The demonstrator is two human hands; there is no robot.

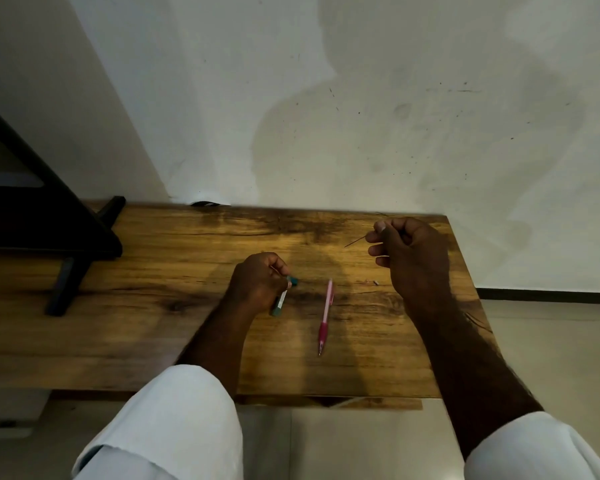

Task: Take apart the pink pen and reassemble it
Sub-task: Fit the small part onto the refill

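The pink pen lies on the wooden table, tip toward me, between my two hands. My left hand rests on the table left of the pen, fingers closed around a small tube with teal ends. My right hand is raised near the table's far right corner and pinches a thin dark lead that sticks out to the left. A tiny loose piece lies on the wood right of the pen.
A black stand sits on the table's left part. A white wall runs along the far edge. The table's right edge drops to a pale floor.
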